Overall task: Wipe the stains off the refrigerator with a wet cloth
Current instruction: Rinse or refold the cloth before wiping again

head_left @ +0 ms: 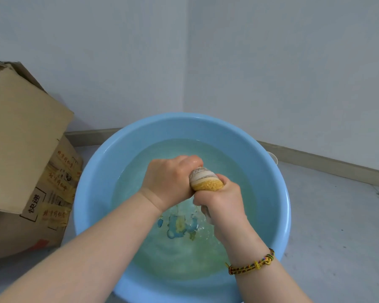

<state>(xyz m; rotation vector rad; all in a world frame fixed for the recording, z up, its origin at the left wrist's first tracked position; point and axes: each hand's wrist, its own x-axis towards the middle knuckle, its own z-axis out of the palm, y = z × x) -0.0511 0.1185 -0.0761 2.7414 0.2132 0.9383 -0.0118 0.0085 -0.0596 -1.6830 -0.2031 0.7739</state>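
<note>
A striped cloth point(205, 179), yellow, white and grey, is bunched into a tight roll above a light blue basin point(92, 171) of water. My left hand point(170, 180) grips the roll's far end and my right hand point(222, 201) grips its near end, so only a short middle stretch of cloth shows between the two fists. Both fists hang just over the water surface point(179, 254). No refrigerator is in view.
The basin stands on a grey floor point(337, 226) in a corner of white walls. A large cardboard box point(24, 154) stands close to the basin's left side. A braided bracelet point(253, 263) circles my right wrist.
</note>
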